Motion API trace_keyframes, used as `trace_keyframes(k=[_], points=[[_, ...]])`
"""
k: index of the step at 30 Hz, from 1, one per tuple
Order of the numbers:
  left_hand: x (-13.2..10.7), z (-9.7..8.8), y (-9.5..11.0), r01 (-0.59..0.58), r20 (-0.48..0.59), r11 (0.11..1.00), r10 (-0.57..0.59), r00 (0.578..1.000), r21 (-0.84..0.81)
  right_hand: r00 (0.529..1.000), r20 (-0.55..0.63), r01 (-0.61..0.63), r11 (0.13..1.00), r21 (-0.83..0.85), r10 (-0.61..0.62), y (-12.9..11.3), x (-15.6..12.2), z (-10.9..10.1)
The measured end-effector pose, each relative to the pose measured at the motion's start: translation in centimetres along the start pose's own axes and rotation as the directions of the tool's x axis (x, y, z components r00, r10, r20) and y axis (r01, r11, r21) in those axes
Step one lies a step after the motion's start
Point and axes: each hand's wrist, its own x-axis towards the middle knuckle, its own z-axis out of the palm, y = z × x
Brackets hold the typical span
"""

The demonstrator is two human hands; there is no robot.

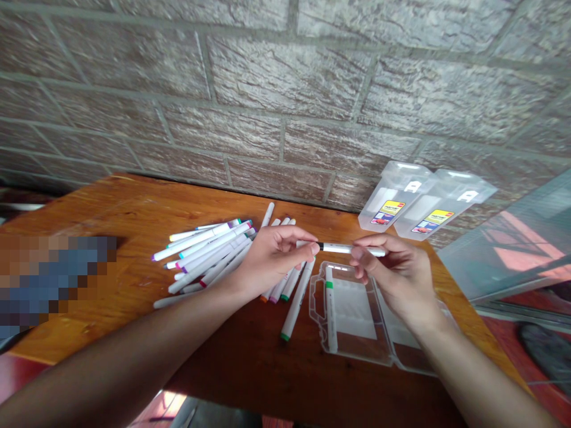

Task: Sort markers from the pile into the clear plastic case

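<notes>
A white marker with a black band is held level between both hands above the wooden table. My left hand pinches its left end. My right hand grips its right end with curled fingers. Just below lies an open clear plastic case with one green-capped marker inside. A heap of several white markers with coloured caps lies to the left, behind my left hand. A single marker with a green tip lies between the heap and the case.
Two clear plastic marker boxes lean against the stone wall at the back right. A glass panel stands off the table's right edge. A blurred patch covers the table's left side.
</notes>
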Motion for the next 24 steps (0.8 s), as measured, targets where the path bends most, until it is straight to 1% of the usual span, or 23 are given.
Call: trace_keyframes(k=[5,7,10,14,20,24], points=[[-0.3,0.4,-0.4,-0.056,0.029,0.997,0.054,0.998,0.052,0.994,-0.002,0.109,0.975,-0.195,-0.112,0.7,-0.1,0.2],[-0.5,0.6,-0.5,-0.091,0.044,0.992,0.087,0.995,0.088,0.992,0.024,0.127,0.957,-0.262,-0.125,0.9,-0.3,0.1],[-0.9,0.8,-0.6,-0.152,0.094,0.974,0.138,0.986,0.168,0.988,0.086,0.151,0.925,-0.349,-0.129,1.1,-0.5,-0.1],[-1.4,0.9,-0.4,-0.219,0.136,0.945,0.190,0.972,0.243,0.974,0.126,0.227,0.857,-0.462,-0.190,1.1,-0.6,-0.2],[-1.6,0.9,-0.2,-0.279,0.175,0.914,0.236,0.956,0.294,0.972,0.128,0.233,0.825,-0.515,-0.194,1.0,-0.6,-0.1],[-1.7,0.9,-0.2,-0.294,0.179,0.898,0.246,0.952,0.328,0.971,0.142,0.237,0.827,-0.510,-0.191,1.0,-0.6,-0.1]])
